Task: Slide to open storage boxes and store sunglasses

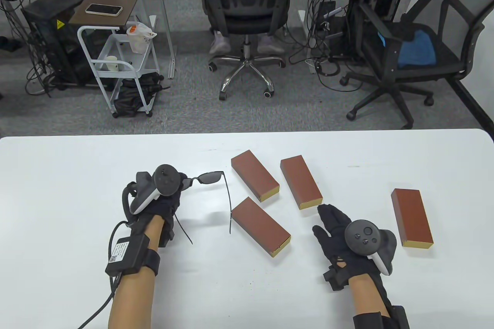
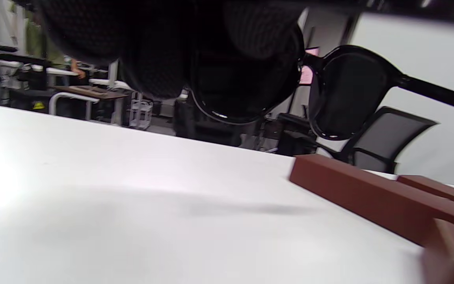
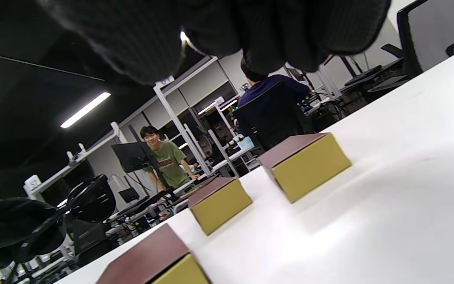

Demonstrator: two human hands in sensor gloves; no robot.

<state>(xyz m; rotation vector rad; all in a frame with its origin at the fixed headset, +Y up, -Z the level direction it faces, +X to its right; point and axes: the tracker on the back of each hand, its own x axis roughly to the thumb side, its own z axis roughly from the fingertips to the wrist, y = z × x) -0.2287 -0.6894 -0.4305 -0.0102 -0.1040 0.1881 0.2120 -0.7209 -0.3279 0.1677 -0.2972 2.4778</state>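
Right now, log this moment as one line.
left hand: holds black sunglasses | right hand: open, empty | four brown rectangular storage boxes: closed

From the table view I could not see the left hand's fingers; the tracker covered them, so the grip on the sunglasses stayed hidden, and one lens sat behind the glove. In the left wrist view the glove blotted out the top, a temple arm ran off the right edge, and the nearest box was blurred. In the right wrist view the closest box was cut by the bottom edge; the right hand's fingers seemed loosely extended.
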